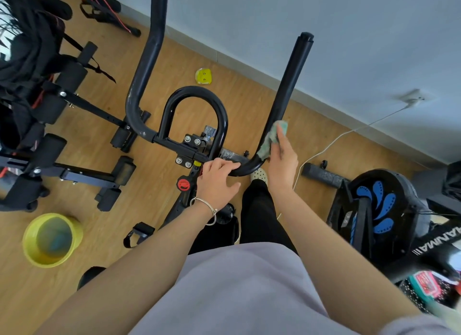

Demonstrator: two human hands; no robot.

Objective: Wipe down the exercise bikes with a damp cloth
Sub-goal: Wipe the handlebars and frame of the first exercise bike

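— Though half hidden under the fingers, reads as soft, limp and light; presses the cloth (pixel 270 138) against the lower run of the handlebar (pixel 287 85), just above the bend, with the right hand (pixel 283 160); fingers fairly straight, flat on it, not clenched.

— Wrapped round the tube or only laid against one side?

— Cannot tell from above; probably better wrapped, since bunches and folds easily; needs no force, only contact.

— And the left hand (pixel 219 177)?

— Curls round the low curve of the same handlebar, close beside the clamp; grasps bare metal, no cloth under it.

— Sensible place to hold?

— Seems so; stiff painted steel, likely slick once wet; gripping low near the clamp steadies the bike (pixel 185 157) with little leverage to wobble; looks heavy enough to stay put anyway.

— Rinsing?

— Yellow bucket (pixel 52 240) on the floor to the left, well apart; means letting go and reaching down.
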